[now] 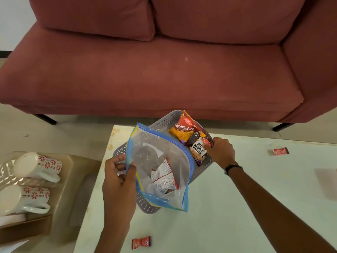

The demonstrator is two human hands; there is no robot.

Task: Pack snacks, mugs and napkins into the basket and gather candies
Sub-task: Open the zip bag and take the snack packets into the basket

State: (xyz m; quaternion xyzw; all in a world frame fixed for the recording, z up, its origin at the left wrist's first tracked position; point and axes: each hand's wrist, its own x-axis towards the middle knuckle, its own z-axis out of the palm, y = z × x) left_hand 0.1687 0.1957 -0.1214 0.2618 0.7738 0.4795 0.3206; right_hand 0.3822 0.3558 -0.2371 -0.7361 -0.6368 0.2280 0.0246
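— Fingers [131,166] of the left hand [118,181] pinch the rim of the zip bag [164,161], holding its mouth open over the basket [160,123]. How far along are we?

— Partly done, I judge. Two snack packs already stand in the basket, on the table [237,207]. The right hand [221,152] is closed on the peanut pack [197,149], at the basket's right side.

— And the candies?

— A few small wrappers [164,178] lie inside the bag. One candy [141,242] sits loose near the table's front edge, another [280,151] well off to the right.

— Mugs?

— Two mugs [36,167] lie on the side table [69,179], not packed yet. I cannot make out napkins for certain.

— Any writing?

— "SALTED PEANUTS" on the dark pack. The orange pack [183,129] reads "…DO BHUJIA SEV", partly cut off, with a red oval logo I cannot read. Behind it all, the sofa [164,70].
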